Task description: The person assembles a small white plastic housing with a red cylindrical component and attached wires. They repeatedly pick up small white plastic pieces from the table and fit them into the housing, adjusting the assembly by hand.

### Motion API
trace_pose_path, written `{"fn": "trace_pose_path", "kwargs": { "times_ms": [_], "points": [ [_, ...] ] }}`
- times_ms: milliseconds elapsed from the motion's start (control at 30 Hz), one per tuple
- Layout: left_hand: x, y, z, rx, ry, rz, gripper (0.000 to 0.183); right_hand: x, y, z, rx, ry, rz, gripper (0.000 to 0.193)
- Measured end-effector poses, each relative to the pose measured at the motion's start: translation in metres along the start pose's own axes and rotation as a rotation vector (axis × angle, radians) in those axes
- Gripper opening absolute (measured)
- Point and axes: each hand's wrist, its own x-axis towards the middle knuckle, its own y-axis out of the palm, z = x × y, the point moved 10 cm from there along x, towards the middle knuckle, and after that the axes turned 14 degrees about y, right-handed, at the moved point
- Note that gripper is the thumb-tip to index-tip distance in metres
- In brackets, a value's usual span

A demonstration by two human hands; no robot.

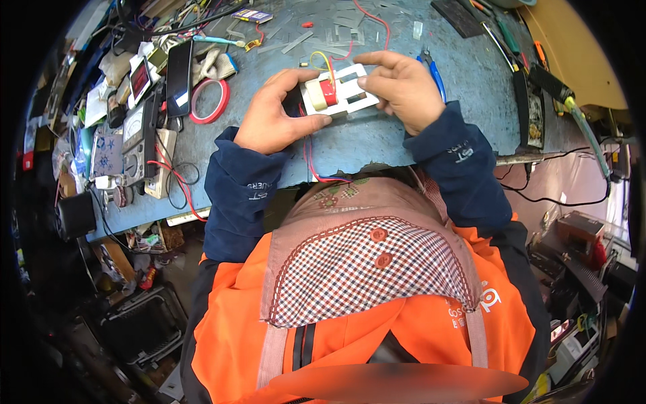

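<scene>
A small white plastic housing is held up over the bench. Set in its left part is a cream-coloured block with a red-wrapped section beside it, much like a small coil or transformer. Yellow and red thin wires run out of it. My left hand grips the left end, thumb along the near edge and fingers at the far side. My right hand is closed at the right end, thumb and index finger at the white housing by its slots. The other right fingers curl underneath, partly hidden.
Blue-handled pliers lie right of my right hand. Clear plastic strips scatter across the blue bench. To the left are a red tape roll, a black phone and a meter. A black-handled tool with a green cable sits at right.
</scene>
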Motion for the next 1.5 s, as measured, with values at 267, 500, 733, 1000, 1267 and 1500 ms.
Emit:
{"fn": "trace_pose_path", "kwargs": {
  "times_ms": [267,500,733,1000,1267,1500],
  "points": [
    [0.001,0.003,-0.001,0.053,0.004,0.057,0.071,0.013,0.013,-0.007,-0.002,-0.028,0.044,0.043],
    [-0.004,0.003,0.004,-0.012,-0.031,0.037,0.081,0.017,0.025,-0.013,-0.043,-0.096,0.055,0.047],
    [-0.007,-0.001,0.008,0.151,0.024,0.105,0.09,0.006,0.037,-0.01,-0.175,-0.215,0.287,0.069],
    [-0.007,-0.002,0.009,0.096,0.046,0.07,0.08,0.004,0.04,-0.008,-0.393,-0.146,0.259,0.077],
    [-0.004,0.002,0.004,0.069,-0.092,0.128,0.081,0.003,0.04,-0.002,-0.442,-0.201,0.14,0.072],
    [0.082,-0.063,-0.013,0.039,0.137,0.009,0.063,0.006,0.036,0.002,-0.471,-0.226,0.092,0.067]
  ]
}}
